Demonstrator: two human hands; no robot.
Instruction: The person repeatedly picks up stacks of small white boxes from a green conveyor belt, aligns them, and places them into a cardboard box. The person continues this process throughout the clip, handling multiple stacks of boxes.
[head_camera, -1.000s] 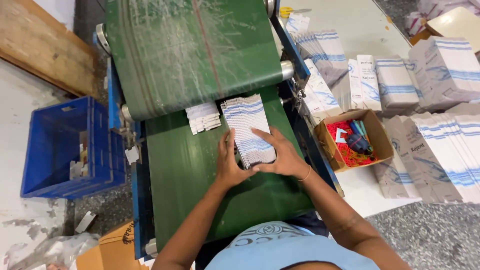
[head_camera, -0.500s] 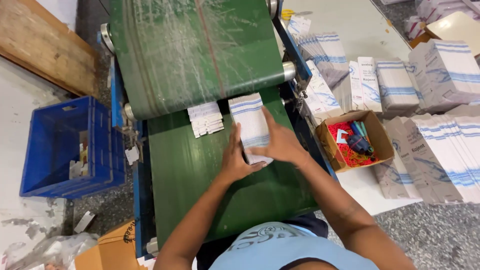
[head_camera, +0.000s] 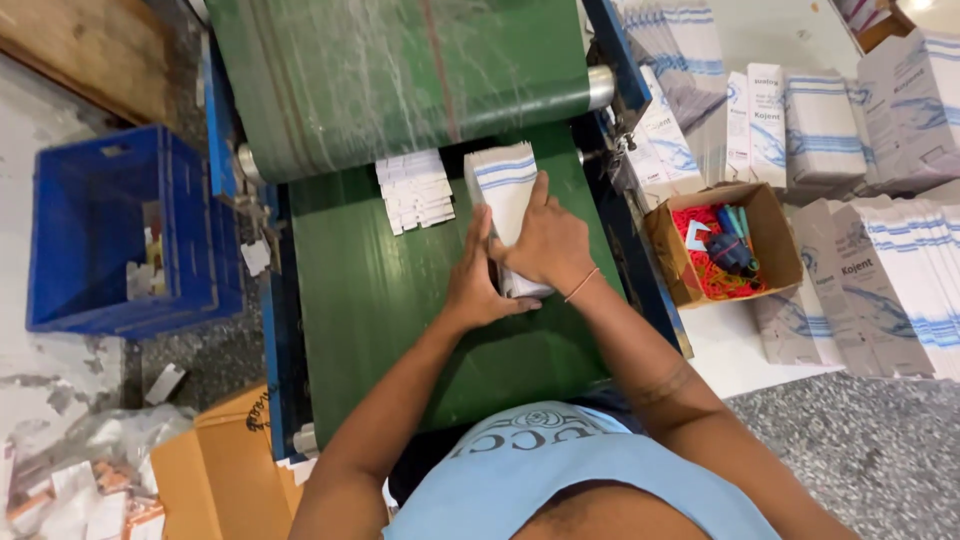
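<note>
Both hands, left (head_camera: 478, 285) and right (head_camera: 545, 240), fingers clasping the carton stack (head_camera: 505, 190), have slid it toward twelve o'clock on the belt (head_camera: 370, 300).

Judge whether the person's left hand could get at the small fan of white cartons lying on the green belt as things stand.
Probably yes. The left hand rests against the stack of flat cartons, and only bare green belt lies between it and the small fan of white cartons; nothing blocks the way.

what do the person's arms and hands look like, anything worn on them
Both arms are bare from shoulder to fingers; no gloves. The right hand has a thin pinkish band round the wrist. The left hand wears nothing that shows: no ring or watch. The top is light blue and sleeveless.
</note>
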